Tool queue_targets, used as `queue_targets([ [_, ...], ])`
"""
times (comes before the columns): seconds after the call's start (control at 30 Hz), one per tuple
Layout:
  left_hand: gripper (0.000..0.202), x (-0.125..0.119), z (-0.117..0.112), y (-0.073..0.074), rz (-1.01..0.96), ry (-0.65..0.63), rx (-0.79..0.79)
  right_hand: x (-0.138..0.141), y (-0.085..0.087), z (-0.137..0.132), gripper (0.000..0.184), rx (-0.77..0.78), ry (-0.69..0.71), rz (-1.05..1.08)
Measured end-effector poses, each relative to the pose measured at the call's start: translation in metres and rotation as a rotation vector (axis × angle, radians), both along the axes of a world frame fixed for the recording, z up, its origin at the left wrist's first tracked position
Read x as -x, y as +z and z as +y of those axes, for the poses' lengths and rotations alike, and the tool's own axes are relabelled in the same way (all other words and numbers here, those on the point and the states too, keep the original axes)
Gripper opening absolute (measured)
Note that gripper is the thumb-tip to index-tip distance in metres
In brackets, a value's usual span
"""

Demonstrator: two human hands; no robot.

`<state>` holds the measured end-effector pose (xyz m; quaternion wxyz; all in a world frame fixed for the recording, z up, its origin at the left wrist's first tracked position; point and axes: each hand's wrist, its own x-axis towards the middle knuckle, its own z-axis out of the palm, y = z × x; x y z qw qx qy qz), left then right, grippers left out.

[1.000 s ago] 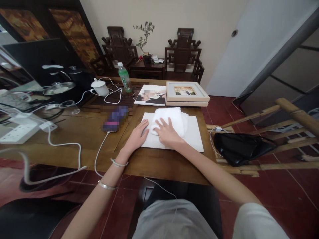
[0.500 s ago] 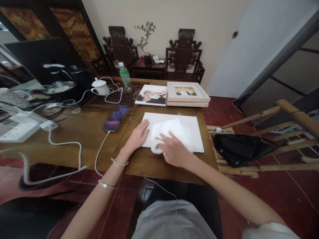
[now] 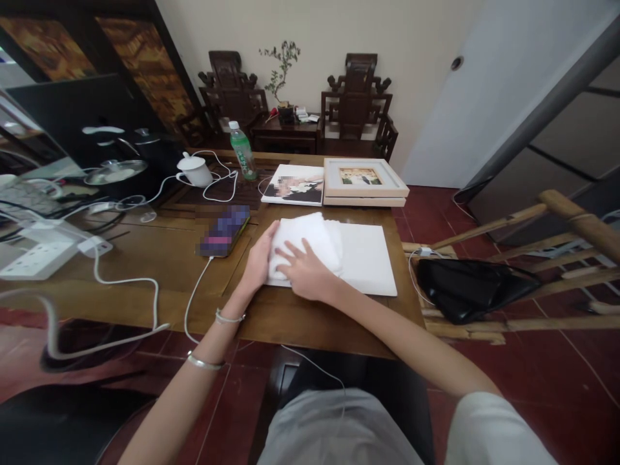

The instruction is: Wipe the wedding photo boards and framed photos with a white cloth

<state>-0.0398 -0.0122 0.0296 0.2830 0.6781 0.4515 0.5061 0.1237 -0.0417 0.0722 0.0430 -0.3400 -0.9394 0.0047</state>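
A flat white rectangular panel (image 3: 369, 261) lies near the front edge of the wooden table. On its left half rests a folded white cloth (image 3: 310, 232). My right hand (image 3: 307, 271) is spread flat on the cloth, fingers apart and pressing it against the panel. Along the panel's left edge, my left hand (image 3: 259, 258) stands on its side with the fingers stretched out, right beside the cloth. The cloth hides the panel's left part.
Behind the panel lie a photo print (image 3: 293, 186) and a stack of framed pictures (image 3: 365, 184). A phone (image 3: 225, 231) on a charging cable is to the left. Farther back stand a green bottle (image 3: 243, 152) and a lidded white cup (image 3: 194, 170). A power strip (image 3: 36, 255) sits far left.
My right hand has slid the cloth leftward across the panel, up to my left hand. My left hand has turned from lying flat to standing on its edge.
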Motion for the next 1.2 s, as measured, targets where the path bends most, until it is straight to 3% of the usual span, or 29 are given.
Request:
queue_targets([
  [0.13,0.060,-0.002,-0.002,0.002,0.144,0.032,-0.030,-0.018,0.015,-0.036,0.032,0.048,0.206,0.056],
  [0.2,0.058,-0.004,-0.003,0.002,0.255,0.024,-0.042,-0.029,0.024,-0.050,0.031,0.090,0.179,0.040],
  [0.3,0.050,-0.007,-0.002,0.001,0.388,-0.031,-0.066,-0.041,0.033,-0.057,0.032,0.120,0.017,0.017],
  [0.43,0.047,-0.007,0.000,-0.004,0.442,-0.050,-0.069,-0.051,0.032,-0.031,0.041,0.161,-0.219,0.015],
  [0.53,0.044,-0.006,0.001,-0.006,0.448,-0.063,-0.067,-0.049,0.029,0.003,0.043,0.135,-0.303,0.016],
  [0.73,0.042,-0.006,0.001,-0.005,0.474,-0.053,-0.067,-0.015,0.028,0.059,0.039,0.116,-0.329,0.098],
  [0.93,0.040,-0.006,0.000,0.000,0.486,-0.085,-0.067,0.011,0.028,0.080,0.040,0.170,-0.271,0.135],
  [1.07,0.042,-0.005,0.000,-0.003,0.477,-0.069,-0.064,-0.014,0.035,0.080,0.041,0.186,-0.312,0.149],
  [1.2,0.044,-0.005,0.001,-0.006,0.466,-0.074,-0.063,-0.072,0.038,0.075,0.042,0.181,-0.383,0.160],
])
